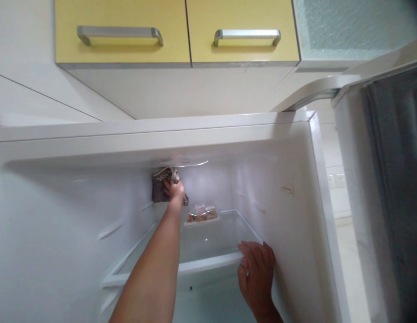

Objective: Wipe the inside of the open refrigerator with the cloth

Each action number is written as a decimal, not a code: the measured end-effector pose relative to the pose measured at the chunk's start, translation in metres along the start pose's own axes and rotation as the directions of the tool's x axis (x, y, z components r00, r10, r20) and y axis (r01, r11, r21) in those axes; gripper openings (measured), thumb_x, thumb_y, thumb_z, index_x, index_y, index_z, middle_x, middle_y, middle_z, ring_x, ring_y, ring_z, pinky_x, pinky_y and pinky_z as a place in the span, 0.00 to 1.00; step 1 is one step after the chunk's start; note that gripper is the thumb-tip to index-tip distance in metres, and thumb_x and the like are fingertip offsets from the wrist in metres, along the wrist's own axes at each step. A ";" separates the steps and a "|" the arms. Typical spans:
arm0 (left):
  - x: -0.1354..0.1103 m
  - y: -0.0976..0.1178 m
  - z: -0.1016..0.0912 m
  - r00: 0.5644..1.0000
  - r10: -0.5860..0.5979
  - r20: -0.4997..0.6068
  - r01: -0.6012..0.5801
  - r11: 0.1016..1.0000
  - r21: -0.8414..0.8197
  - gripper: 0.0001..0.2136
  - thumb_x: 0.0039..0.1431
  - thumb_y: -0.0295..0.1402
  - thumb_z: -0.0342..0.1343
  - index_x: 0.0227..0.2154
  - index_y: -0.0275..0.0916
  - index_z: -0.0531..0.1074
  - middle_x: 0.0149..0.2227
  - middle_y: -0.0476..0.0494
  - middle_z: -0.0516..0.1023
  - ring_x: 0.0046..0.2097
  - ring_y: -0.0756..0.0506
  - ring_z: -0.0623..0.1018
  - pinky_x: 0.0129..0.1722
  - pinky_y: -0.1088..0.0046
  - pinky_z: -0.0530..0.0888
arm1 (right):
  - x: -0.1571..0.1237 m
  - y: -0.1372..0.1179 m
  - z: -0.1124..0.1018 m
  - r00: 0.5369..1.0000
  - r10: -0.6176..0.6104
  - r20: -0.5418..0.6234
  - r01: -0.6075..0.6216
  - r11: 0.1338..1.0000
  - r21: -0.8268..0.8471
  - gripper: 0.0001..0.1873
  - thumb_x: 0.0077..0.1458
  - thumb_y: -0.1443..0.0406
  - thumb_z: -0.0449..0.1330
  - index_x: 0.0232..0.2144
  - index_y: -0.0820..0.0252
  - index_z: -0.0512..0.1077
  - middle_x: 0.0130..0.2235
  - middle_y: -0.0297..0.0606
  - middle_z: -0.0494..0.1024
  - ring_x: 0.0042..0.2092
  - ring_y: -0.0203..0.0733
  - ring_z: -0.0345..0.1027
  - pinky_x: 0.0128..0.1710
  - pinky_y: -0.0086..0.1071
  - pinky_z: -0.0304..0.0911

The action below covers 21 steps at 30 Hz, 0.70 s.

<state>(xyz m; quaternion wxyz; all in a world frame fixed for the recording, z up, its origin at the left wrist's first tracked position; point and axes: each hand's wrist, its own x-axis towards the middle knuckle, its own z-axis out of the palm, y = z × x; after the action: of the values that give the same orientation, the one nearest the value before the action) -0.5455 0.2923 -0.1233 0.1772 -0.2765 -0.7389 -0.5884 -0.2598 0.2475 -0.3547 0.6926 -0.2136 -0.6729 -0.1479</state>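
Note:
My left hand [175, 189] reaches deep into an open refrigerator [275, 179]. It holds a dark, patterned cloth [158, 192] against the inner wall at the back left corner. Part of the cloth bunches up above my fingers, and a bit hangs out to the right of the hand. Curled over the front edge of the glass shelf [211, 262], near its right end, is my right hand [257, 273]. Further back on that shelf lies a white tray of food [202, 216] under clear wrap, just right of my left wrist.
The refrigerator door [380, 202] stands open on the right. Yellow cabinets [124, 47] with metal handles hang above. Shelf ledges [110, 229] stick out from the left inner wall. A lower surface [208, 298] shows beneath the shelf.

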 end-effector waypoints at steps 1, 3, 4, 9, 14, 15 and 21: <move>-0.005 0.004 0.008 1.000 -0.009 0.010 0.009 0.999 0.035 0.27 0.66 0.42 0.49 0.66 0.42 0.58 0.72 0.31 0.51 0.70 0.28 0.58 0.64 0.38 0.62 | 0.000 0.000 0.001 1.000 0.005 -0.006 -0.005 1.000 0.002 0.17 0.59 0.72 0.47 0.46 0.59 0.69 0.44 0.41 0.75 0.48 0.47 0.65 0.60 0.51 0.51; -0.017 0.013 0.025 0.998 0.022 0.060 -0.029 0.992 0.125 0.30 0.65 0.40 0.49 0.68 0.44 0.53 0.74 0.32 0.42 0.72 0.23 0.50 0.63 0.33 0.60 | 0.000 -0.001 0.002 1.000 0.020 -0.018 -0.020 1.000 0.006 0.16 0.60 0.72 0.47 0.45 0.59 0.69 0.43 0.42 0.75 0.48 0.47 0.64 0.59 0.51 0.51; -0.025 0.018 0.033 0.993 0.062 0.102 -0.078 0.983 0.165 0.31 0.63 0.39 0.49 0.69 0.46 0.51 0.75 0.34 0.41 0.72 0.23 0.47 0.63 0.32 0.59 | 0.000 -0.002 0.002 0.999 0.029 -0.020 -0.029 1.000 0.009 0.16 0.60 0.72 0.46 0.45 0.59 0.70 0.43 0.42 0.75 0.47 0.47 0.64 0.59 0.51 0.50; -0.070 0.044 0.066 0.840 0.351 0.413 -0.477 0.841 0.256 0.33 0.59 0.37 0.52 0.68 0.50 0.54 0.75 0.41 0.43 0.73 0.25 0.40 0.65 0.30 0.52 | 0.001 -0.003 0.001 0.999 0.035 -0.003 -0.035 0.999 0.008 0.15 0.60 0.72 0.47 0.45 0.58 0.70 0.43 0.42 0.75 0.47 0.47 0.64 0.59 0.51 0.50; -0.104 0.058 0.082 0.513 0.539 0.668 -0.802 0.578 0.149 0.26 0.57 0.36 0.54 0.60 0.56 0.68 0.73 0.50 0.54 0.73 0.32 0.48 0.68 0.35 0.45 | 0.000 0.000 0.001 1.000 0.014 -0.007 -0.014 1.000 0.007 0.15 0.60 0.72 0.47 0.45 0.59 0.70 0.43 0.42 0.75 0.48 0.48 0.64 0.59 0.51 0.50; -0.107 0.058 0.082 0.475 0.551 0.686 -0.828 0.544 0.137 0.25 0.57 0.36 0.54 0.59 0.55 0.69 0.72 0.49 0.55 0.73 0.32 0.49 0.68 0.35 0.44 | -0.001 0.001 0.001 1.000 0.010 -0.003 -0.010 1.000 0.006 0.16 0.60 0.72 0.47 0.45 0.59 0.70 0.43 0.42 0.75 0.48 0.48 0.64 0.59 0.51 0.50; -0.094 0.039 0.059 0.526 0.582 0.620 -0.817 0.547 0.179 0.26 0.59 0.30 0.50 0.60 0.55 0.68 0.73 0.51 0.54 0.73 0.34 0.48 0.69 0.39 0.45 | -0.002 0.004 0.000 1.000 -0.011 0.012 0.011 1.000 0.001 0.16 0.60 0.73 0.47 0.46 0.60 0.70 0.43 0.42 0.75 0.48 0.47 0.64 0.59 0.50 0.50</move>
<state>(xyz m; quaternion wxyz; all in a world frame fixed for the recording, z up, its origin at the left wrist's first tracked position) -0.4441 0.3371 -0.1626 0.2703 -0.6481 -0.6887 -0.1805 -0.2584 0.2504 -0.3574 0.6878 -0.2103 -0.6783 -0.1501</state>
